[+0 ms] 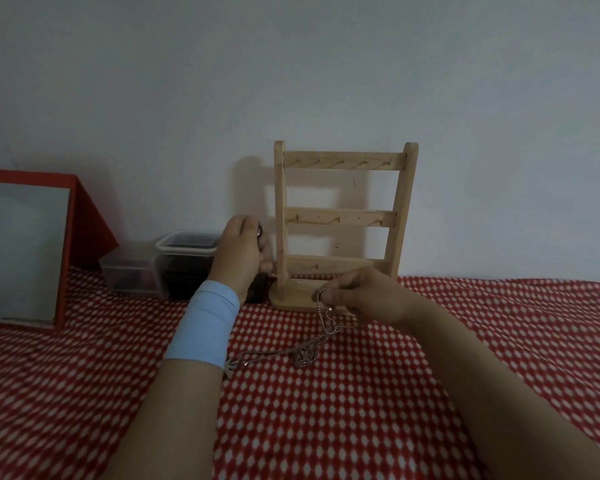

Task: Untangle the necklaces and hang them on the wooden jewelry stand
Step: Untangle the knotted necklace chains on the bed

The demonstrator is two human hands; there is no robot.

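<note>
A wooden jewelry stand [343, 161] with three hook rails stands against the wall, its hooks bare. My right hand [364, 296] pinches a silver ball chain [323, 315] in front of the stand's base; the chain runs down into a tangle of necklaces [303, 355] with a filigree pendant on the red patterned cloth. My left hand [241, 254], with a light blue wrist band, is raised left of the stand and closed on a small dark round pendant [259, 231]. A thin chain seems to run from it toward the stand's base. A flower-shaped pendant [230, 365] peeks from under my left forearm.
A red-framed mirror [25, 251] leans at the left. Two clear plastic containers [184, 251] sit behind my left hand by the wall. The red and white patterned cloth [361, 410] covers the whole surface, wrinkled at the right.
</note>
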